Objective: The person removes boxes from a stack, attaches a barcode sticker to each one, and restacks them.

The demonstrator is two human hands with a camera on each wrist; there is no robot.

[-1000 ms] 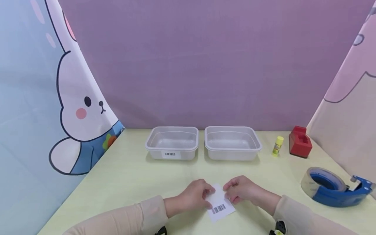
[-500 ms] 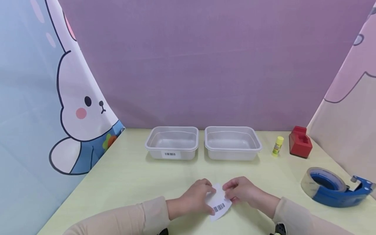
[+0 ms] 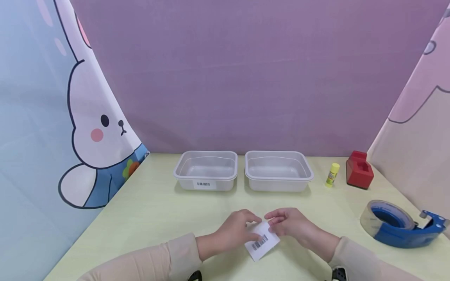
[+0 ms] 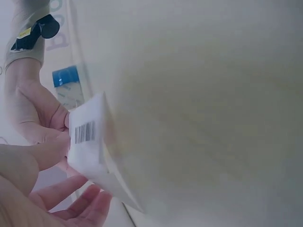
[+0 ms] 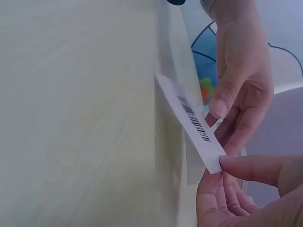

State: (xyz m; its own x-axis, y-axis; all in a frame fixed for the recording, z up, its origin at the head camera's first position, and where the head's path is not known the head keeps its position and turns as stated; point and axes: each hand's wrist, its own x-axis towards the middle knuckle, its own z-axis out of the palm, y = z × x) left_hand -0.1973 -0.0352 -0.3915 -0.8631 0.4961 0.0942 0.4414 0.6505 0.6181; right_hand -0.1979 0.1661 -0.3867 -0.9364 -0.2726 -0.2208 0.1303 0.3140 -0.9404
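Note:
My right hand (image 3: 293, 224) pinches the far corner of a small white barcode label (image 3: 265, 249), its thumb (image 5: 255, 169) on top and fingers underneath. The label is lifted at a tilt, its barcode facing up. A pale flap (image 5: 193, 163) shows beneath it in the right wrist view; whether this is a backing sheet I cannot tell. My left hand (image 3: 230, 234) is at the label's left side. Its thumb (image 5: 220, 105) appears just above the label in the right wrist view. In the left wrist view, its other fingers (image 4: 78, 208) spread loosely below the label.
Two white plastic tubs stand at the back: the left tub (image 3: 223, 185) bears a barcode sticker (image 3: 204, 184), the right tub (image 3: 279, 185) shows none. To the right are a yellow glue stick (image 3: 332, 175), a red dispenser-like object (image 3: 359, 171) and a blue tape dispenser (image 3: 404, 238).
The label, lying flat and then bowed, is now tilted up and turned. My left thumb has moved from the label's left edge to over the barcode. The right hand has shifted slightly away.

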